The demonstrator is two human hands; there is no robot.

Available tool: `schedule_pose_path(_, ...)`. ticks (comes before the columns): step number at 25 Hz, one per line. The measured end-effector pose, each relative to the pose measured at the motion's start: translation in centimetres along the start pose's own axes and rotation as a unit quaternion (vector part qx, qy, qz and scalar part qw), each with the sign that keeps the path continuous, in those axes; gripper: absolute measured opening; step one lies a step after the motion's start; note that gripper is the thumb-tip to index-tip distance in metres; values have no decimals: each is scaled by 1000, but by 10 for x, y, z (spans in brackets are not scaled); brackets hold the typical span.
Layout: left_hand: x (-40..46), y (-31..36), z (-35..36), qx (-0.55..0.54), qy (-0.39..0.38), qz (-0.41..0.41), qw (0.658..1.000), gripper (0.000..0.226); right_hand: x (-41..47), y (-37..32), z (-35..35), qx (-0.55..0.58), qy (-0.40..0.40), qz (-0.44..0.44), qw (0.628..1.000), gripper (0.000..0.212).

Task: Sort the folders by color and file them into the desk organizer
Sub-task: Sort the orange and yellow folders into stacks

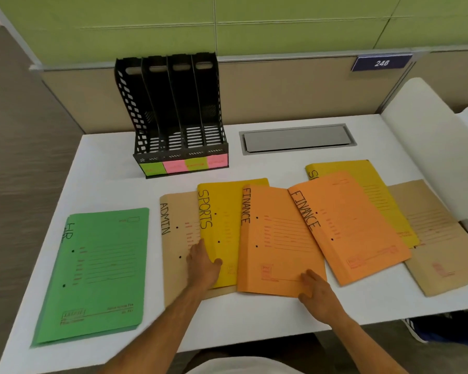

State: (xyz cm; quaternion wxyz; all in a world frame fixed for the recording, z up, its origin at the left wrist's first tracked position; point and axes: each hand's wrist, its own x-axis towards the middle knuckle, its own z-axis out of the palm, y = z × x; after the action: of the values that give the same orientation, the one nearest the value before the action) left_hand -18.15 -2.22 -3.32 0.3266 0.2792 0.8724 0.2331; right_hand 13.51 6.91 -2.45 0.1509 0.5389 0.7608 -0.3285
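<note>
Folders lie spread over the white desk (114, 168). A green HR folder (97, 273) is at the left. Right of it a tan ADMIN folder (176, 238) lies under a yellow SPORTS folder (224, 220). Two orange FINANCE folders follow, one in the middle (276, 244) and one to its right (354, 228). Behind them are a second yellow folder (362, 179) and a second tan folder (443, 255). My left hand (203, 263) grips the left edge of the SPORTS folder, thumb on top. My right hand (316, 290) holds the lower right corner of the middle FINANCE folder. The black desk organizer (173, 109) stands empty at the back.
Green and pink sticky labels (184, 164) mark the organizer's slots along its front. A metal cable hatch (297, 139) is set into the desk behind the folders. A white chair back (427, 147) stands at the right. A low partition closes off the back.
</note>
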Motion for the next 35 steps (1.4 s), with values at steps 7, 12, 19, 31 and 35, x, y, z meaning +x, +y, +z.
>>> schedule_pose_path(7,20,8,0,-228,-8,-126,965,97,24,-4,-32,-77,-59,-13,995,49)
schedule_pose_path(12,29,19,-10,-331,-59,-153,929,59,28,-3,-34,-87,-70,-29,993,47)
schedule_pose_path(19,18,-10,-29,-288,-7,-130,949,23,28,-12,-35,-120,-74,-14,990,54)
schedule_pose_path(31,-7,-63,-71,-105,128,-130,978,39,30,-31,-14,-134,-29,-8,991,47)
schedule_pose_path(35,-10,-46,-52,-76,129,-49,987,55,20,-24,-11,-117,-24,-27,992,46)
